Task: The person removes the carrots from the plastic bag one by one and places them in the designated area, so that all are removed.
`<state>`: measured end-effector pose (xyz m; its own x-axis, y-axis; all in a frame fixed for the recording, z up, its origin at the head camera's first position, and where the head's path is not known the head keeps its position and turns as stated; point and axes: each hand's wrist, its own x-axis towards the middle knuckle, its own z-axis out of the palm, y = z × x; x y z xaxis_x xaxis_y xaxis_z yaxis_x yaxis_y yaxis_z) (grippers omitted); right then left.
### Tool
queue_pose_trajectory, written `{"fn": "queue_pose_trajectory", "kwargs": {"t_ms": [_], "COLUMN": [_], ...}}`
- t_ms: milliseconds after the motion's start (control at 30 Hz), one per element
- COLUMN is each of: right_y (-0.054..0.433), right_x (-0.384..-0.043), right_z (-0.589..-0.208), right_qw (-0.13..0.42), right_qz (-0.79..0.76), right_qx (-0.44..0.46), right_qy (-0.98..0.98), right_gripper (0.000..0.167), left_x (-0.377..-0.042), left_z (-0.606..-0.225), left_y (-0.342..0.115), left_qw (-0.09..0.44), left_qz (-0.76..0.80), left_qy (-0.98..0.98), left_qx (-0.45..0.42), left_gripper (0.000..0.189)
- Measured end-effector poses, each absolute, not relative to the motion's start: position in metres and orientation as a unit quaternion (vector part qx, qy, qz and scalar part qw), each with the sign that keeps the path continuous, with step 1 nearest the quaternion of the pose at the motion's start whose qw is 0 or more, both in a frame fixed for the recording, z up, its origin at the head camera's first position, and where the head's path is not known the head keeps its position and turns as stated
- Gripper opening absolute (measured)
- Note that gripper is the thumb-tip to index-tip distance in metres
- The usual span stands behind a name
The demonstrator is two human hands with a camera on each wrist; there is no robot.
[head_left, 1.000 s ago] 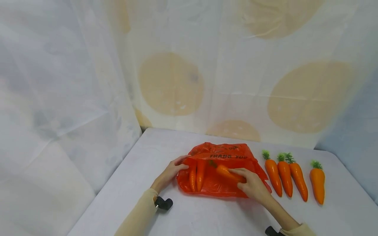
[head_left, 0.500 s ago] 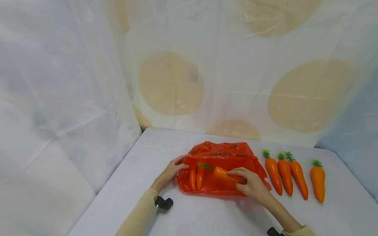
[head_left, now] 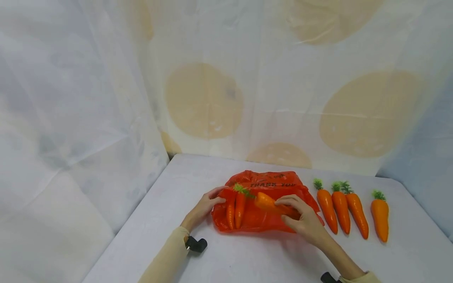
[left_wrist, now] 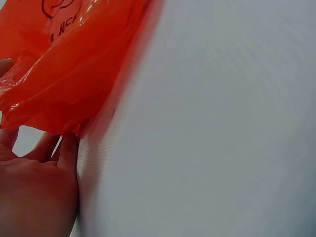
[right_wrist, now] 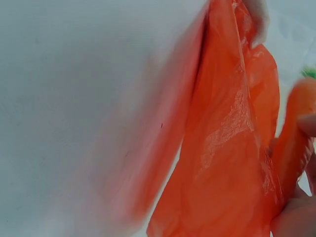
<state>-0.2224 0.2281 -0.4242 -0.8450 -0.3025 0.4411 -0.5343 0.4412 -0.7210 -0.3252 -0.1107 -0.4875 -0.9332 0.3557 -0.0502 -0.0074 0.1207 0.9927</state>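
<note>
A red plastic bag (head_left: 255, 221) printed "THANK YOU" lies on the white table, its mouth toward me. My left hand (head_left: 202, 207) holds its left edge, thumb in front; the left wrist view shows fingers reaching behind the film (left_wrist: 64, 89). Two orange carrots (head_left: 240, 212) lie side by side in the left part of the bag. Another carrot (head_left: 265, 201) is gripped by my right hand (head_left: 305, 221) between thumb and fingers, just over the bag's mouth. Its green leafy top points left; its tapered end is toward my palm. In the right wrist view this carrot (right_wrist: 294, 123) shows beside the bag.
Right of the bag several carrots with leafy tops lie on the table, three close together (head_left: 341, 212) and one apart (head_left: 380, 220). White sheeting with tan spots (head_left: 283, 110) hangs behind the table. Each wrist wears a black device (head_left: 196, 244).
The carrot in my right hand has risen slightly, and its green top has come up into plain sight over the bag's mouth. My left hand has stayed at the bag's left edge.
</note>
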Motion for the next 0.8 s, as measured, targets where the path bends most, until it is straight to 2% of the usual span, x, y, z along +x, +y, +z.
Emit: {"fn": "queue_pose_trajectory", "kwargs": {"t_ms": [233,600,800], "right_y": [0.229,0.238,0.261], "right_x": [-0.225,-0.229,-0.231], "right_z": [-0.421,-0.41,-0.406], "right_qw": [0.192,0.214,0.237], "right_qz": [0.492,0.574,0.539], "right_qx": [0.202,0.141,0.085], "right_qy": [-0.825,-0.778,-0.804], "right_gripper": [0.042,0.04,0.044], "left_x": [-0.325,-0.325,-0.326], "left_z": [-0.488,-0.487,-0.488], "left_y": [-0.112,-0.111,-0.112], "left_qw": [0.138,0.144,0.146], "left_qz": [0.643,0.638,0.633], "left_qy": [0.743,0.747,0.749], "left_qx": [0.122,0.12,0.128], "left_gripper": [0.047,0.046,0.048]}}
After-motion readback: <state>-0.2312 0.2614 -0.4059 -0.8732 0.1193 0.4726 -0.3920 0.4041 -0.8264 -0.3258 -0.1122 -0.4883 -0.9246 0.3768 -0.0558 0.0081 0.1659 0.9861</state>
